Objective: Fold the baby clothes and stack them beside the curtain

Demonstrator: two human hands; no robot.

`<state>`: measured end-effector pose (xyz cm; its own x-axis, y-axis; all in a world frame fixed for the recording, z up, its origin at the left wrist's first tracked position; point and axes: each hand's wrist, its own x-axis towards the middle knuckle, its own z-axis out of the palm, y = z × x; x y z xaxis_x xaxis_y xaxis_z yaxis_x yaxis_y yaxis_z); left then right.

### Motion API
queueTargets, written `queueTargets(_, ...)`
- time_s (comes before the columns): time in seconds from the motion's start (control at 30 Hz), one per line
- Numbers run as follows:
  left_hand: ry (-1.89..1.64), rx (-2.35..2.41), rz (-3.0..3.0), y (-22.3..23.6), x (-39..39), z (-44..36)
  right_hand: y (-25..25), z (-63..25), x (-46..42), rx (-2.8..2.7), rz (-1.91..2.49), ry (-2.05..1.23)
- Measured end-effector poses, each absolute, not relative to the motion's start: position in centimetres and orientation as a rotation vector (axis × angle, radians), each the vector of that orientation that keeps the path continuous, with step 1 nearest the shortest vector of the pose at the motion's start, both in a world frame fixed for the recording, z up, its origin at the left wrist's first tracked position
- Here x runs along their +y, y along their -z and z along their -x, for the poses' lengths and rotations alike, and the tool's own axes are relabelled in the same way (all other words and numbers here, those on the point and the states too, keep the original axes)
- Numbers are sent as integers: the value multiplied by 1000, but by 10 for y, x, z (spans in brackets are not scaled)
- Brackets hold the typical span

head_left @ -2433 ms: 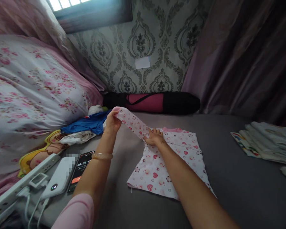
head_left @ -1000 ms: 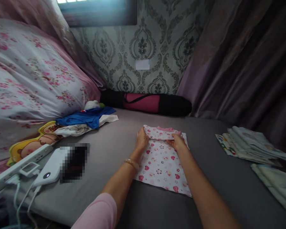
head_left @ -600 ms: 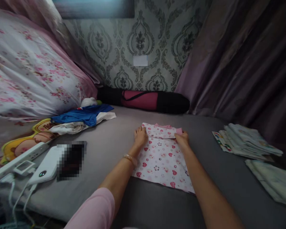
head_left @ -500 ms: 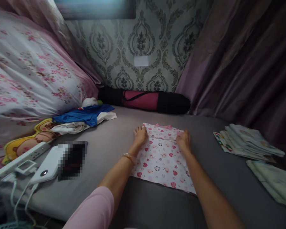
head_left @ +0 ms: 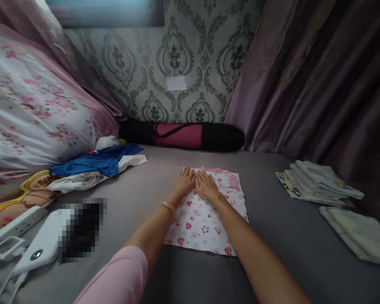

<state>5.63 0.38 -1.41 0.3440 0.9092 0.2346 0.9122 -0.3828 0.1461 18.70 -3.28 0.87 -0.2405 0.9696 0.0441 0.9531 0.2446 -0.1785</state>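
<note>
Right hand (head_left: 205,184) shifted beside left hand (head_left: 185,180).
Both flat on shirt (head_left: 205,230), collar (head_left: 213,170) and, seemingly, long axis toward bed's (head_left: 288,249) far edge.

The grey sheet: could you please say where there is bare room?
The sheet is bare between shirt and cloth stack, shirt and long bag, and left hand and white cloth. The far left is crowded: blue garment, power bank and power strip.

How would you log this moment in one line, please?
left hand: at left edge of garment; right hand: flat on garment; garment: on grey sheet
</note>
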Motion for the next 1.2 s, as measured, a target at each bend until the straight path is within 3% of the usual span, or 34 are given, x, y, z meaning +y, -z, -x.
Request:
queueTargets(0.53,425,-1915,2632,11,3,-49,-5,-256,-59,-2172,2169,-68)
queueTargets(0.77,254,-1903,2769,-10,-15,-24,10,-305,-67,-2240,1876,-141)
queueTargets(0.97,182,-1968,2777,-37,-74,30,23,-315,-57,-2179,1733,-113)
queueTargets(1.2,654,-2052,2304,-41,-183,106,28,-309,-56,-2224,1745,19)
